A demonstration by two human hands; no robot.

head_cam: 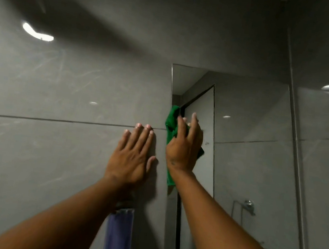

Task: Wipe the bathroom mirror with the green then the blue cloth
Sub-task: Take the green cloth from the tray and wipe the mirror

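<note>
- My left hand (132, 155) lies flat and open on the grey wall tile (51, 151), fingers spread, holding nothing; it sits just beside the mirror's left edge and only braces me.
- Below it, something purple (118, 235) hangs on the wall; I cannot tell what it is, and no blue cloth shows.
- My right hand (184, 146) presses the bunched green cloth (172, 121) against the mirror (249, 156), fingers curled over it, right at the left edge.
- The cloth hangs lengthwise, up and down, under my palm.
- Nearly all the glass lies to my right, so I judge that the next stroke should sweep rightward.
</note>
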